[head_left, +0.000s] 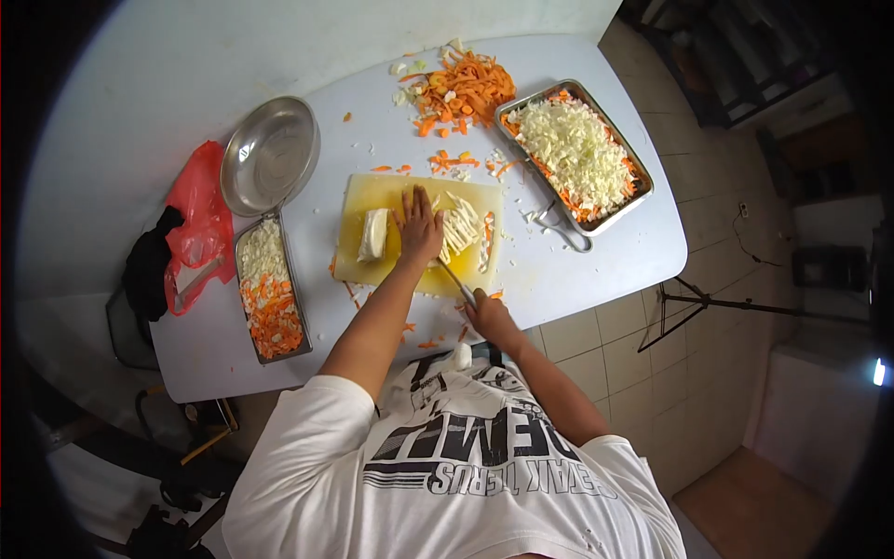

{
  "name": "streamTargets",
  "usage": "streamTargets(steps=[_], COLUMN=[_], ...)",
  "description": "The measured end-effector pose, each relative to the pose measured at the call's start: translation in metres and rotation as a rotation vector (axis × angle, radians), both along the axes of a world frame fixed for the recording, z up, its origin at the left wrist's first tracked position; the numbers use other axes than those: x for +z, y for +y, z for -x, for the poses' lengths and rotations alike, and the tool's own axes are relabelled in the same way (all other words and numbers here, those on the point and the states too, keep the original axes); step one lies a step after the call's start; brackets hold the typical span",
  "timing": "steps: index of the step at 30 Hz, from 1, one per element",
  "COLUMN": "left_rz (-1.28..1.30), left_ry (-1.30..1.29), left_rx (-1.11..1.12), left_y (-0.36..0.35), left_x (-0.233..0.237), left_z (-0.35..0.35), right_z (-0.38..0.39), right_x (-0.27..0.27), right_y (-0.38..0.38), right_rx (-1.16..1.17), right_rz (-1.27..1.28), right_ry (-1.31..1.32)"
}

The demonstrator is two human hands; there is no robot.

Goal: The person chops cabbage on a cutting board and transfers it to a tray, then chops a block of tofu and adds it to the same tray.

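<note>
My left hand (pixel 419 228) lies palm down on the yellowish cutting board (pixel 358 200), its fingers stretched forward and slightly apart. What is under the palm is hidden. Left of it sits a pale chunk (pixel 373 235) that looks like cabbage. Thin pale strips (pixel 459 228) are heaped against the hand's right side. My right hand (pixel 494 320), just off the board's near edge, is closed around the handle of a knife (pixel 449 271). The blade points up and left toward the left palm, and part of it is hidden there.
A metal tray (pixel 643 191) of shredded cabbage and carrot stands right, with a metal-handled tool (pixel 579 244) beside it. Carrot peelings (pixel 470 84) lie behind. To the left are a narrower filled tray (pixel 305 335), a round metal lid (pixel 273 154) and a red plastic bag (pixel 200 224).
</note>
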State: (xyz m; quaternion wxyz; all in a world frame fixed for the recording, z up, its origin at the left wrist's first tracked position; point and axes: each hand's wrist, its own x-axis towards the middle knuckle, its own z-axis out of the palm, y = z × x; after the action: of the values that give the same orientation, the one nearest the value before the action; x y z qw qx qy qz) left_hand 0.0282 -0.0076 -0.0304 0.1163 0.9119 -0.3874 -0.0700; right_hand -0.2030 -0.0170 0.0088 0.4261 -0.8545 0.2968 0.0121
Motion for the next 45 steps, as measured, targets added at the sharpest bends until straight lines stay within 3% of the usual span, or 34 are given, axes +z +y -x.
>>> streamTargets(steps=[3,6,7,10,13,20,23,26,30,34,38,41,42,45], left_rz=[0.066,0.685,0.777,0.765,0.667,0.668,0.728,0.696,0.413,0.193,0.279,0.764,0.758,0.706], left_ry=[0.198,0.425,0.415,0.393,0.53,0.602,0.634,0.328,0.096,-0.001,0.18,0.422,0.23,0.212], left_rx=[0.067,0.296,0.301,0.386,0.553,0.485,0.488,0.333,0.168,0.09,0.05,0.266,0.272,0.364], left_y=[-0.012,0.014,0.03,0.065,0.082,0.082,0.081,0.062,0.021,0.016,0.01,0.04,0.057,0.094], left_x=[0.001,-0.003,0.019,0.018,0.013,0.026,0.01,0.008,0.006,-0.009,0.002,0.012,0.015,0.016], left_z=[-0.004,-0.009,0.001,0.028,0.046,0.049,0.035,0.021,0.005,0.001,-0.001,0.009,0.017,0.045], right_z=[0.008,0.01,0.012,0.012,0.011,0.013,0.013,0.012,0.01,0.003,0.011,0.018,0.02,0.016], right_x=[-0.017,-0.01,-0.006,0.004,0.022,0.025,0.025,0.025,0.023,0.014,-0.009,-0.009,-0.006,0.015], right_y=[-0.009,-0.009,-0.009,-0.011,-0.011,-0.009,-0.009,-0.008,-0.006,-0.004,-0.016,-0.024,-0.024,-0.026], right_rx=[0.016,-0.018,-0.019,-0.039,-0.022,0.057,0.064,0.068,0.07,0.04,0.118,0.097,0.085,0.078], right_rz=[-0.249,-0.261,-0.233,-0.188,-0.095,0.008,0.008,0.025,0.024,0.036,-0.12,-0.189,-0.138,-0.033], right_ry=[-0.119,-0.083,-0.085,-0.06,-0.004,0.07,0.09,0.112,0.159,0.209,0.006,-0.128,-0.113,-0.032])
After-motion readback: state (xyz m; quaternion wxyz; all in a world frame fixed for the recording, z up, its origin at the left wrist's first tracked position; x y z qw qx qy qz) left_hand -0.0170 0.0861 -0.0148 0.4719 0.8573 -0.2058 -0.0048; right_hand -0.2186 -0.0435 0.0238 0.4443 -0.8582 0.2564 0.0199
